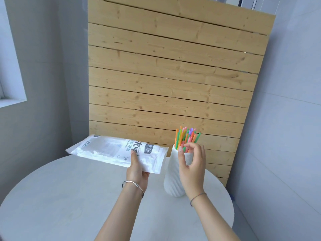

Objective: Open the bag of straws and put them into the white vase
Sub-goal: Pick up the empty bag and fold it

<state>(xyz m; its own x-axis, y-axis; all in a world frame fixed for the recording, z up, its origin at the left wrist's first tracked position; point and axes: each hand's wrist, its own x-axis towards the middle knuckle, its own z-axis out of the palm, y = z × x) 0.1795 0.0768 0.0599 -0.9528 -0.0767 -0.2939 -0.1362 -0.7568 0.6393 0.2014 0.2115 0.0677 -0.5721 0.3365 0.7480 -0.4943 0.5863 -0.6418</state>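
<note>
left grip (137, 171) pinches bag (111, 150) by its near corner, fingers hidden beneath | right grip (192, 164) released, fingers loose, covering part of white vase (173, 178) rim | straws (185, 136) upright in vase, just beyond right grip | bag's far end passes bench (69, 197) edge

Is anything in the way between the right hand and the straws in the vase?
No, nothing visible. The right hand is right at the straws, which stand in the vase. The left hand holds the bag off to the left, out of the way.
</note>
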